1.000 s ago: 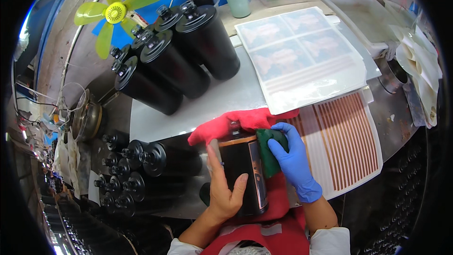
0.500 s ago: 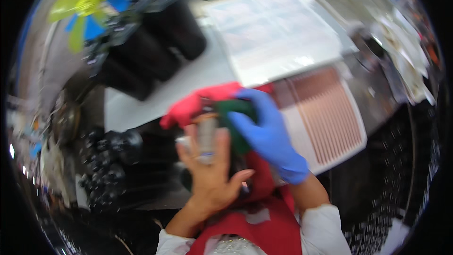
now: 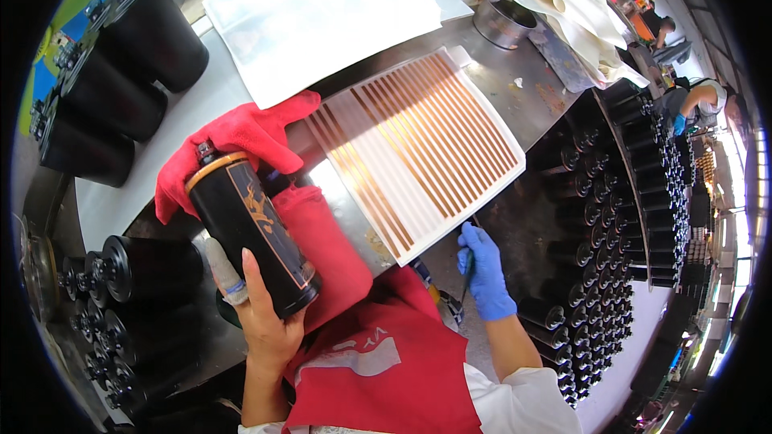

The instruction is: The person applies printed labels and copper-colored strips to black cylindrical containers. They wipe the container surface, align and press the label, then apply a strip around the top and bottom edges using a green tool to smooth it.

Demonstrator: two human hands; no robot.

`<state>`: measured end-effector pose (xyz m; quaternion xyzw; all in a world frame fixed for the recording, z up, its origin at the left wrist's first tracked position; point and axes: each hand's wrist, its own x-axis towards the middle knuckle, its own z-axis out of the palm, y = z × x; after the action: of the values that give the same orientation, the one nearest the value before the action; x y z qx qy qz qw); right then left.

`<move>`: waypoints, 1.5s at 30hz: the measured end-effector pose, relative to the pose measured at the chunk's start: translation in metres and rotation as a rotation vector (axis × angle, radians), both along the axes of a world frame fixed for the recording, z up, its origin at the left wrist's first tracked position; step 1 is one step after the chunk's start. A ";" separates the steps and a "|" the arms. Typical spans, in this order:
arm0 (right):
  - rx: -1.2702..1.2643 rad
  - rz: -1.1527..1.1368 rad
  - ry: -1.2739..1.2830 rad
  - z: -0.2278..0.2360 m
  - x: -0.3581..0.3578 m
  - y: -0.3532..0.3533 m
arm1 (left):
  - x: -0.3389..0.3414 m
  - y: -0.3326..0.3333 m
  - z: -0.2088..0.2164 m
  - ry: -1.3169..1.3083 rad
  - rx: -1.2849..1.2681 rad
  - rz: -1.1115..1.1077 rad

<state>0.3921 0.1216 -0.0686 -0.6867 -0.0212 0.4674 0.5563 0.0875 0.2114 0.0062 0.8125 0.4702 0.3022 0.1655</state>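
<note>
The left hand (image 3: 273,329) is curled around the lower end of the black bottle (image 3: 253,233), thumb on its side; the bottle tilts at the table's (image 3: 547,104) near edge, beside a red pad (image 3: 326,237), its neck before a red cloth (image 3: 233,128); the gloved right hand (image 3: 486,273), fingers closed on a thin dark stick (image 3: 467,275), is just beside the striped sheet's (image 3: 426,153) near corner.

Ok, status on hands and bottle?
Left hand against black bottle, lower end. Gloved right hand pinching slim dark item. Red cloth beside bottle's top.
</note>
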 end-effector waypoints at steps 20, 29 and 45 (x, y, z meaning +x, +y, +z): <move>0.112 0.261 0.137 0.061 -0.005 -0.016 | -0.001 -0.015 -0.003 -0.294 -0.207 0.246; 0.434 0.458 -0.092 0.146 -0.039 0.024 | 0.008 -0.027 0.040 -0.292 0.247 -0.015; 0.295 1.141 -0.261 0.188 -0.012 0.067 | -0.009 -0.014 0.057 -0.762 -0.816 -0.454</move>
<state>0.3797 0.1881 0.1192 -0.5341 -0.5189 0.5963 0.3000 0.0780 0.1971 0.0631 0.5981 0.2705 0.3244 0.6811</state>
